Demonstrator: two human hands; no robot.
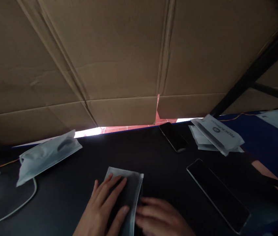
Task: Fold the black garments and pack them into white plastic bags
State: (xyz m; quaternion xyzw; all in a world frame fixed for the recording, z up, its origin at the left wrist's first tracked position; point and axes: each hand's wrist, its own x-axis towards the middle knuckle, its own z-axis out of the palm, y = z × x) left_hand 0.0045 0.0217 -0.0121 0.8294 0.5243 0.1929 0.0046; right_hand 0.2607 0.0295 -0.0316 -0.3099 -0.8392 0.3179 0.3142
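Observation:
A frosted zip pouch (pixel 126 193) lies on the black tabletop at the lower middle, with something dark showing through it. Its slider sits at the top right corner. Over the pouch's left side rests my left hand (pixel 101 206), open and flat with the fingers spread. My right hand (pixel 163 216) is at the pouch's right edge, its fingers close together and blurred. The thumb is out of sight, so a grip cannot be made out. To the right lies a large dark phone (pixel 218 195), and a smaller dark phone (pixel 173 137) is farther back.
Frosted pouches (pixel 217 132) are stacked at the back right. Another filled pouch (pixel 50 155) lies on the left beside a white cable (pixel 11 218). A cardboard sheet (pixel 124 65) stands along the far edge. A dark metal bar (pixel 249 77) slants down at the right.

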